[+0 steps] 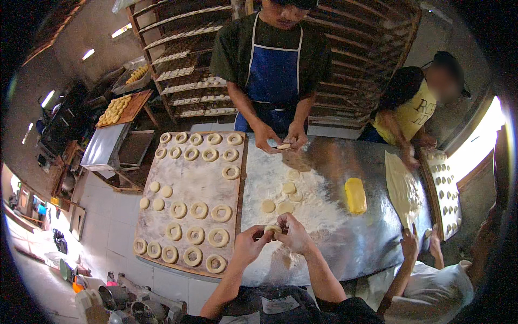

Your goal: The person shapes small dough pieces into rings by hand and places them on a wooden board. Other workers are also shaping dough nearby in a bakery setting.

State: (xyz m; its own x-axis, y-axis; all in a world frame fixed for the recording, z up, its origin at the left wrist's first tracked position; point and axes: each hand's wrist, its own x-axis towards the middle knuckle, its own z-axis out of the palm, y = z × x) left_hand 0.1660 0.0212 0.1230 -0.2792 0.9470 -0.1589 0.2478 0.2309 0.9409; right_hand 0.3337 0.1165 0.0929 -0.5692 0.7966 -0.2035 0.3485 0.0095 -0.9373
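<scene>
Over the floured metal table (329, 162), both my hands hold one small pale piece of dough (273, 229). My left hand (252, 241) pinches its left side with bent fingers. From the other side, my right hand (295, 233) grips it, fingers closed; they partly hide its shape. Just beyond lie several flat dough rounds (268, 206) in loose flour. To my left is a wooden board (189, 162), dusted with flour, bearing rows of dough rings (195, 235) and a few uncut rounds (158, 204).
Across the table, a person in a blue apron (275, 73) handles another dough piece (284, 146). A yellow block (355, 195) and a long dough sheet (402, 186) lie to the right. Two more people work there beside a filled tray (441, 189). Racks (183, 38) stand behind.
</scene>
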